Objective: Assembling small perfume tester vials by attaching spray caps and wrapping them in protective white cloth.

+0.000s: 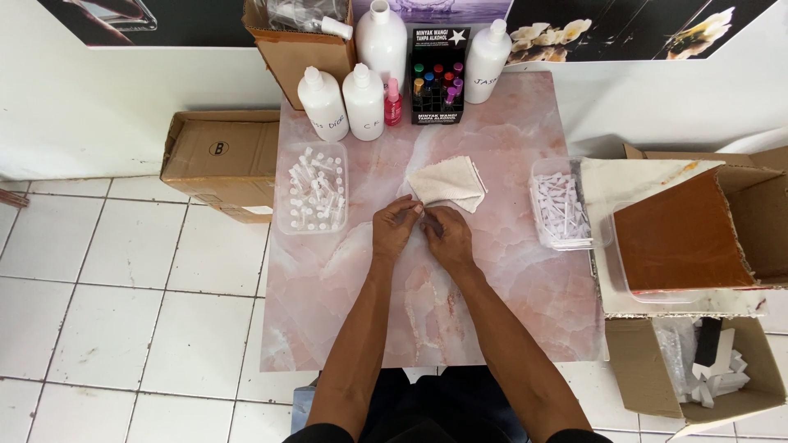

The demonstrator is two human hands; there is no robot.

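The counter [509, 287] is veined pink marble; a cream cloth [450, 182], white bottles [364, 100] and brown cartons [222, 160] are seen.

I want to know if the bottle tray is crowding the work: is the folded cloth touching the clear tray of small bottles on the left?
Apart. The head view shows bare pink tabletop between the folded cloth and the clear tray.

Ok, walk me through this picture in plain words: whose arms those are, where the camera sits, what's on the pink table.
There is no machine here. The one camera is worn on a person's head and looks down at their own bare hands. The left hand and right hand meet over a pink marbled table, pinching something too small to make out, beside a folded cloth. A clear tub of small vials sits left, a tub of white caps right, and white bottles stand at the back.
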